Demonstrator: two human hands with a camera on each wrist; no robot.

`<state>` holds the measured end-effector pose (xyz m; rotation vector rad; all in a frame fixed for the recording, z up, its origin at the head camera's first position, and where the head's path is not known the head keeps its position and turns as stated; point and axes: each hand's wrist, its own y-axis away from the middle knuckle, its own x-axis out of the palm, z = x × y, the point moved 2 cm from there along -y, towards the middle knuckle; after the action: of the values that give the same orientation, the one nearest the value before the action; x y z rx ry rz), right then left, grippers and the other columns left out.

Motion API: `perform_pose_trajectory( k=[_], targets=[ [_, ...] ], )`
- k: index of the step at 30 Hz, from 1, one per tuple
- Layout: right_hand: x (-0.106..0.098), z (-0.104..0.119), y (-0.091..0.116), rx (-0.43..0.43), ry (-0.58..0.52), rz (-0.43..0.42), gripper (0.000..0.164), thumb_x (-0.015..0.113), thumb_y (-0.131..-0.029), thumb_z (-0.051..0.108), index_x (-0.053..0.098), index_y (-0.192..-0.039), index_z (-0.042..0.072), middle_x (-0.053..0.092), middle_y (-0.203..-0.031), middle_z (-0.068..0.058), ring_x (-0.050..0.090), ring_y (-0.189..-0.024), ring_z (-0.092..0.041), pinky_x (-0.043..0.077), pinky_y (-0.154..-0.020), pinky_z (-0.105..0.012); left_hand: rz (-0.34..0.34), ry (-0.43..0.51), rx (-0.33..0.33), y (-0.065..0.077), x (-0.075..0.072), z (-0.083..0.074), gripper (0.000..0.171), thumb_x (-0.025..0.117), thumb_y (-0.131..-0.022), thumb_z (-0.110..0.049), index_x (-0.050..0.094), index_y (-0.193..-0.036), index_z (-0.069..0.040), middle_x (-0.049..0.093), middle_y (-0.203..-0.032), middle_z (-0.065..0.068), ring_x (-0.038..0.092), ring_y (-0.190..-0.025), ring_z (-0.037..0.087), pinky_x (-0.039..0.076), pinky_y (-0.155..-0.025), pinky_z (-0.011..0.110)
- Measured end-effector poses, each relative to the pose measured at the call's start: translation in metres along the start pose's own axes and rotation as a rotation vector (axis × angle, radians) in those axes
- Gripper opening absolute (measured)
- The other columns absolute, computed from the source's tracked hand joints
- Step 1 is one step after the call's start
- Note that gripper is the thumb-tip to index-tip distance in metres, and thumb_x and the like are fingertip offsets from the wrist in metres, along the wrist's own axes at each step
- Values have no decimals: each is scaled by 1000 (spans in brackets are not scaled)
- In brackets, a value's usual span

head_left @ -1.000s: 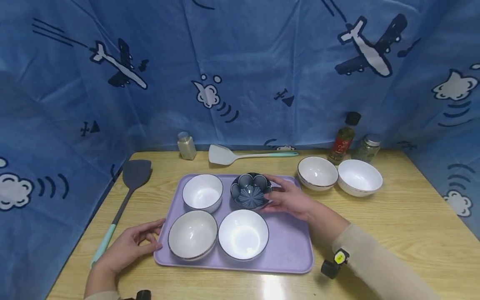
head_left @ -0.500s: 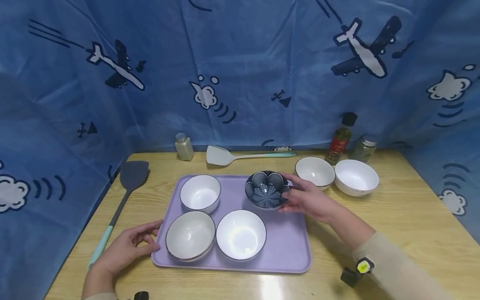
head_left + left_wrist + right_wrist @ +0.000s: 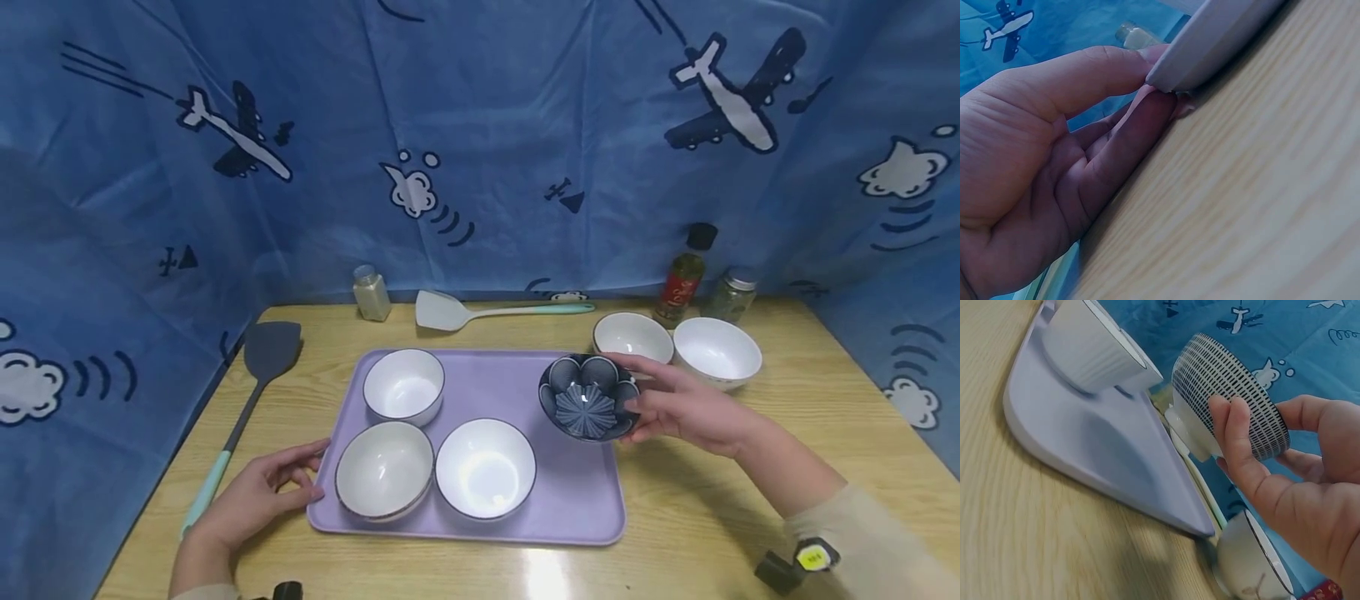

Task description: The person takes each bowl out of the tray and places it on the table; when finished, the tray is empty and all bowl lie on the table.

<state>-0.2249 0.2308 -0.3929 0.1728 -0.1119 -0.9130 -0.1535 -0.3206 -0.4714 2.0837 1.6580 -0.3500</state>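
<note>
My right hand (image 3: 686,408) grips a small dark blue bowl (image 3: 587,408) by its right side, fingers and thumb on its wall. In the right wrist view the bowl's dashed outside (image 3: 1225,387) and white foot hang above the tray. My left hand (image 3: 255,500) pinches the left edge of the lilac tray (image 3: 573,508); in the left wrist view the thumb and fingers meet at its rim (image 3: 1188,59). On the tray sit a white bowl (image 3: 405,385) at the back, a cream bowl (image 3: 385,469) in front and another white bowl (image 3: 486,468) beside that.
Right of the tray stand a cream bowl (image 3: 630,332) and a white bowl (image 3: 717,352), a sauce bottle (image 3: 682,283) and a jar (image 3: 732,296) behind. A white turner (image 3: 442,311) and shaker (image 3: 371,293) lie along the back. Left is a dark turner (image 3: 272,350).
My right hand has lifted the dark blue bowl off the tray and carried it rightward to above the tray's right edge. My left hand has stayed at the tray's left edge.
</note>
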Motion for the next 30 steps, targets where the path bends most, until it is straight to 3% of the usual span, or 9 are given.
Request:
perform_pose_trajectory(
  k=[6,16,25,30],
  targets=[
    [-14,-10,20,4,-12,36,67,52,-99,1,22,-158,17,43,-140,-16,70,-99,-32,58,-85,-45,-5,-6,-6,-1,0,-2,69,81,-83,-27,54,-144,-13,65,-118,11,65,-90,13,47,-84,19],
    [-41,-33,48,-74,-58,143,70,39,-101,-7,18,-161,21,50,-138,-4,66,-108,-24,57,-87,-45,-8,-4,-4,0,-1,-2,69,82,-82,-26,54,-144,-12,64,-117,12,64,-89,14,47,-83,19],
    [-53,-40,53,-40,-93,112,66,38,-104,-2,14,-161,21,40,-142,-1,67,-106,-26,56,-90,-45,-7,-15,-7,0,-2,-3,69,81,-83,-27,54,-144,-12,65,-118,12,64,-90,13,47,-84,19],
    [-54,-42,50,-36,-105,120,66,39,-104,-1,15,-161,23,44,-141,-1,68,-107,-28,56,-90,-44,-8,-1,5,1,-2,-3,68,81,-84,-24,53,-145,-11,65,-119,13,64,-89,11,47,-83,19]
  ],
)
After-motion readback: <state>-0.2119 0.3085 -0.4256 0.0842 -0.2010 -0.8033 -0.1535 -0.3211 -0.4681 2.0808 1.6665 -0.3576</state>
